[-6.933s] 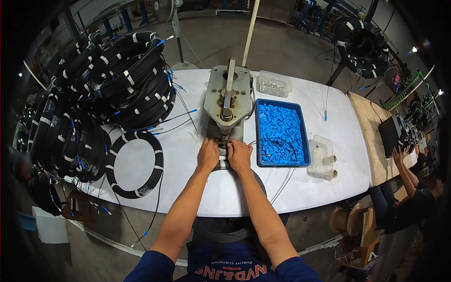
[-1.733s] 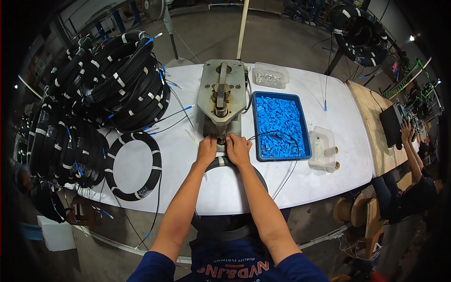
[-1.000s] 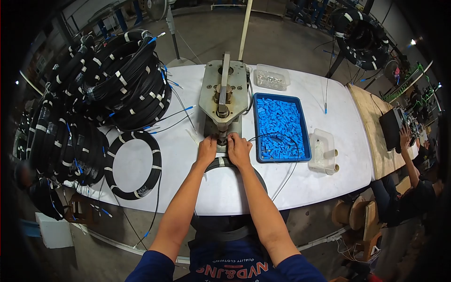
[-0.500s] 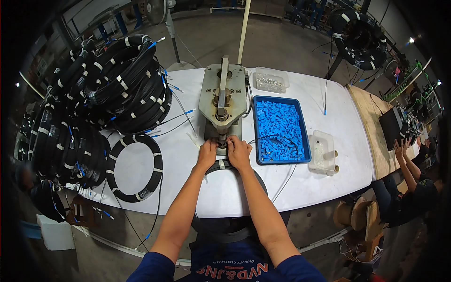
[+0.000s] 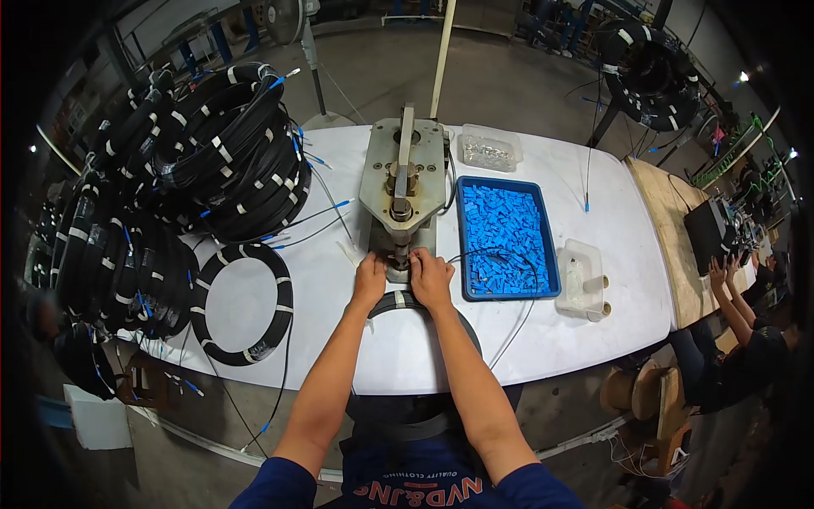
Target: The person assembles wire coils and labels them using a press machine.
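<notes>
Both my hands are at the foot of a grey metal press (image 5: 405,170). My left hand (image 5: 370,276) is closed at the left of the press's lower tip, on something too small to make out. On the other side of the tip, my right hand (image 5: 431,273) has its fingers pinched, and a thin black cable runs from it to the right. What the right fingertips hold is hidden. A black cable coil (image 5: 398,300) with white tape lies just below my hands, partly under my right forearm. Right of the press sits a blue tray (image 5: 463,246) of small blue pieces.
Stacked black coils (image 5: 229,153) fill the left side, and a single coil (image 5: 203,327) lies flat near them. Clear plastic boxes (image 5: 490,151) (image 5: 581,293) stand behind and right of the tray. At far right, a co-worker's hands (image 5: 721,271) touch a black machine (image 5: 712,231).
My hands stay at the press's foot, with the left hand shifted very slightly left. The view has moved slightly.
</notes>
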`<state>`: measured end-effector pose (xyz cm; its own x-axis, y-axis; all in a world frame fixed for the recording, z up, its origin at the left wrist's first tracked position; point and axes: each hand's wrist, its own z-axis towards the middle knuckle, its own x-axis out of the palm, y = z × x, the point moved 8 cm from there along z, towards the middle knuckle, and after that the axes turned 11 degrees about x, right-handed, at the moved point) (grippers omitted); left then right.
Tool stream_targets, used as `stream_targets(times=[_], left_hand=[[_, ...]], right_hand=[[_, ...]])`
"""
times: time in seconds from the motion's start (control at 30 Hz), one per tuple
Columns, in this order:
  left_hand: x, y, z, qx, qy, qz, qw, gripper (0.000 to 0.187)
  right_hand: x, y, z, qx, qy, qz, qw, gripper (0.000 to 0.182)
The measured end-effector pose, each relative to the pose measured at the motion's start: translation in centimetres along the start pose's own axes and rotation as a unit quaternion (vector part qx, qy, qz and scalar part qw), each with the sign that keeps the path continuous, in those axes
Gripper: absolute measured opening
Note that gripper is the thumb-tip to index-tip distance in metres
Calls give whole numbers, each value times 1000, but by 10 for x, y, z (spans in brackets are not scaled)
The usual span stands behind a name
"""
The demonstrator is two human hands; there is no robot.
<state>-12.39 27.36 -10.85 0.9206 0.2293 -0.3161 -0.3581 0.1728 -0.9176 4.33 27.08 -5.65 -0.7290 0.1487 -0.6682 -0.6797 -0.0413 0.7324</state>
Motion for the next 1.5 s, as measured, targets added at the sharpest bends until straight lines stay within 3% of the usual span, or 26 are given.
stream_targets(times=[0.13, 0.2, 0.7, 1.1, 1.3, 1.5], left_hand=[[-2, -19, -1, 20, 2, 28, 999, 24], [-2, -33, -1, 75, -6, 56, 996, 26], [4, -42, 0, 52, 35, 91, 994, 29], [0, -41, 0, 81, 13, 92, 992, 24], [0, -44, -1, 75, 15, 81, 994, 23], [-1, -43, -2, 75, 23, 68, 995, 25]], right_hand=[[0, 1, -1, -3, 1, 6, 1000, 18], [0, 1, 0, -2, 1, 7, 1000, 18], [1, -4, 0, 17, 25, 1, 1000, 16], [-5, -4, 0, -1, 0, 49, 999, 14], [-13, 3, -5, -47, -57, 22, 997, 12], [-19, -1, -5, -34, -68, 63, 995, 29]])
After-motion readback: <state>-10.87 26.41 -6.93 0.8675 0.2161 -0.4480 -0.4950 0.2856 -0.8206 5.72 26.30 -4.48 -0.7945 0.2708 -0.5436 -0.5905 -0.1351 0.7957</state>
